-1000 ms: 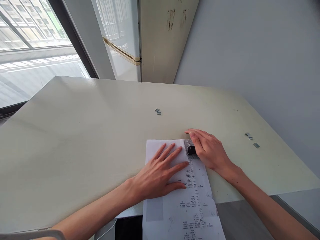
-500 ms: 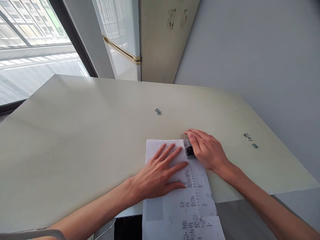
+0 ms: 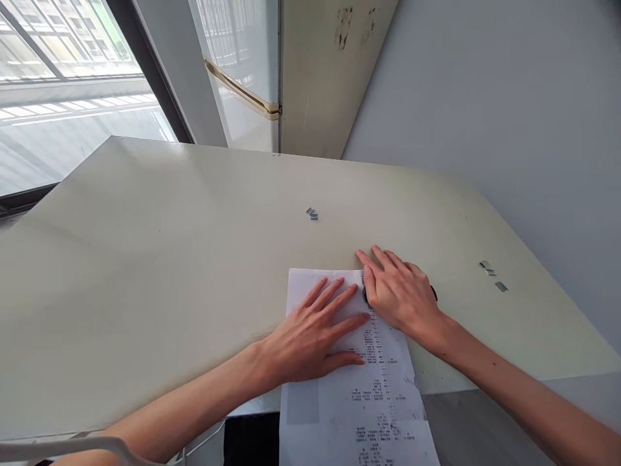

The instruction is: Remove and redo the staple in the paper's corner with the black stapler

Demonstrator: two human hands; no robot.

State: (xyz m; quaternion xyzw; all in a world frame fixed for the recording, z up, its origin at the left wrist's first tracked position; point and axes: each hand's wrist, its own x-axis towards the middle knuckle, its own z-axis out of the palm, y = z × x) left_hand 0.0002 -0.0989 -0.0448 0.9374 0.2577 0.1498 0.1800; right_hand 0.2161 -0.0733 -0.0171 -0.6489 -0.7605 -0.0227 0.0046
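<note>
A printed sheet of paper (image 3: 347,414), partly hanging over the table's front edge, lies beneath my left hand (image 3: 317,333). That hand is flat with its fingers spread, pressing on the sheet. My right hand (image 3: 400,288) covers a black stapler (image 3: 365,296) at the sheet's upper right edge. Only small dark ends of the stapler show, one beside the thumb and one past the far side of the hand. The right palm bears down on it, with fingers stretched forward over the table. How far the stapler's jaws are closed is hidden.
Small grey metal strips, like staple strips, lie on the pale table (image 3: 194,278): one group (image 3: 312,214) beyond the paper, another group (image 3: 491,271) to the right. A refrigerator (image 3: 320,84) and a wall stand behind. A white curved bar (image 3: 72,445) crosses the lower left.
My right hand has turned and flattened over the stapler, its fingers reaching further forward. Less of the stapler's near end shows. The left hand stays on the paper; the view shifted slightly.
</note>
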